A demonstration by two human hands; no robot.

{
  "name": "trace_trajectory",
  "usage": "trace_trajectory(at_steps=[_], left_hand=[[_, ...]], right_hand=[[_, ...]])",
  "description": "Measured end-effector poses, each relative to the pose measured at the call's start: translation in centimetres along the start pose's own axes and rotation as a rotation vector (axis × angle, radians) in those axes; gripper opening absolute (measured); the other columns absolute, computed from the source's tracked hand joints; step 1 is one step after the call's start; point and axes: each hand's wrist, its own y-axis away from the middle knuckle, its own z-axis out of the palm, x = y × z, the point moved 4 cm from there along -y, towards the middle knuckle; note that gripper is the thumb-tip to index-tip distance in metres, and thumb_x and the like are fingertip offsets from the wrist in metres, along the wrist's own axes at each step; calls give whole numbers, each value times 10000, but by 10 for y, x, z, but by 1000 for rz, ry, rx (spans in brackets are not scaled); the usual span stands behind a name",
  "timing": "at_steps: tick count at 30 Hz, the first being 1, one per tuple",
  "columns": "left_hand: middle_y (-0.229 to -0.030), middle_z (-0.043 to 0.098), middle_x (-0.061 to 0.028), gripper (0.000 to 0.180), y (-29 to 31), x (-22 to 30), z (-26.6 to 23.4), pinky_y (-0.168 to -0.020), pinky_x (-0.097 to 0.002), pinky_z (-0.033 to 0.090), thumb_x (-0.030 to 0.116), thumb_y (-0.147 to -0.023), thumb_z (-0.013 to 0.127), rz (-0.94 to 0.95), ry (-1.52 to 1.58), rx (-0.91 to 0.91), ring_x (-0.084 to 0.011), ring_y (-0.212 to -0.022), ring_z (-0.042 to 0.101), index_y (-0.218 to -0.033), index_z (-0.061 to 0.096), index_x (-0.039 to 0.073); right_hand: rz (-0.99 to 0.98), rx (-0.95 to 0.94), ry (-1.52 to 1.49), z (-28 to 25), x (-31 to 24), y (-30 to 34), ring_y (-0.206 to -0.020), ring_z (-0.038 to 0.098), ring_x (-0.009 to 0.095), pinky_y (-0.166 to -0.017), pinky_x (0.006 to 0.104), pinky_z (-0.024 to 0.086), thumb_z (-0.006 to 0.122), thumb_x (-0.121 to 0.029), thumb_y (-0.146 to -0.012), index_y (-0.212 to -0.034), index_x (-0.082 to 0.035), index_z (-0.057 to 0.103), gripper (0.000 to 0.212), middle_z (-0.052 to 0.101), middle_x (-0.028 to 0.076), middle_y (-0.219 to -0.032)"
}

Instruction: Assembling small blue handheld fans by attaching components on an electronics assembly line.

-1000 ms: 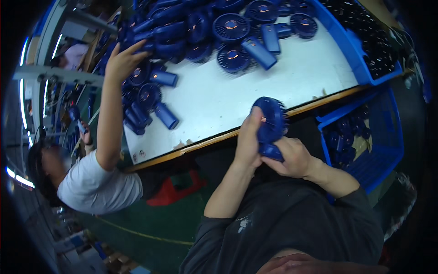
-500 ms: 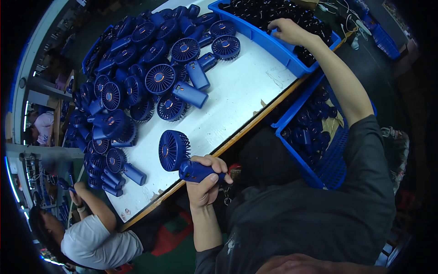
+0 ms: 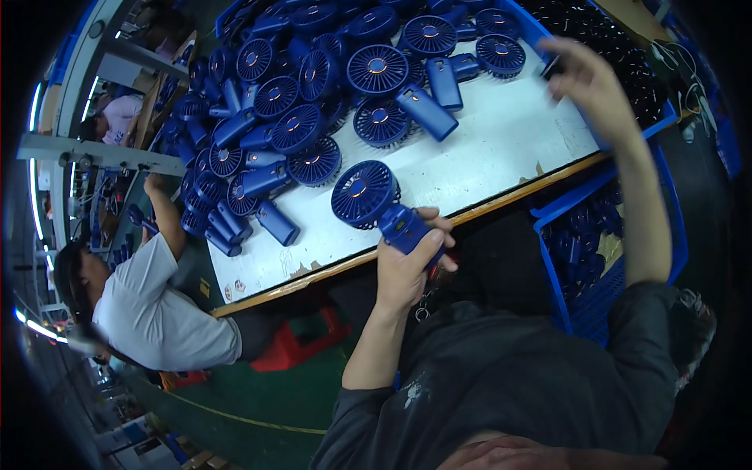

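Note:
My left hand [image 3: 409, 266] is wrapped round the handle of a dark blue handheld fan [image 3: 363, 193], its caged round head tilted up over the table's near edge. My right hand [image 3: 594, 90] hangs beside the blue bin's wall, blurred by motion. Between its thumb and fingers shows a small black part [image 3: 552, 66], too smeared to make out in detail. Many similar blue fans [image 3: 298, 129] lie heaped across the far left of the white table [image 3: 501, 129]. Black parts with pale tips [image 3: 627, 66] fill the blue bin at the far right.
Below the table's wooden edge [image 3: 501, 192], at my right, stands a blue crate [image 3: 583, 313] with more blue items. White cables [image 3: 681, 66] lie past the bin. At the left sits a person in a white shirt [image 3: 164, 301], near a red stool [image 3: 301, 345].
My right hand has come up out of the bin of black parts, now with a small black part at its fingers. The whole view has swung, with the left hand still on the fan.

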Motion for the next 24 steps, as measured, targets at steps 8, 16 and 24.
trace_trajectory(at_steps=[8, 16, 24], left_hand=[[-986, 605, -124, 317, 3, 6, -1, -511, -288, 586, 18, -900, 654, 9, 159, 19, -198, -835, 642, -1190, 531, -18], [-912, 611, -124, 402, 17, 4, 3, -488, -273, 575, 227, -910, 692, -140, 73, -268, -199, -805, 649, -1172, 523, -27], [-1128, 630, -150, 652, 11, 2, 14, -886, -419, 548, 590, -1001, 343, -115, 245, 133, -267, -1072, 630, -1328, 449, 36]], right_hand=[[-241, -102, 2, 167, -59, 91, -855, 634, 238, -736, 329, 527, 632, 73, -817, -1189, -42, 640, 389, 572, 109, -993], [-529, -290, 112, 170, -76, 61, -863, 636, 277, -711, 356, 535, 724, -52, -801, -1154, -23, 644, 363, 611, 130, -992], [-477, -285, 351, 185, -80, 73, -997, 572, 326, -844, 424, 495, 750, -178, -762, -1197, -44, 610, 477, 573, 149, -1081]])
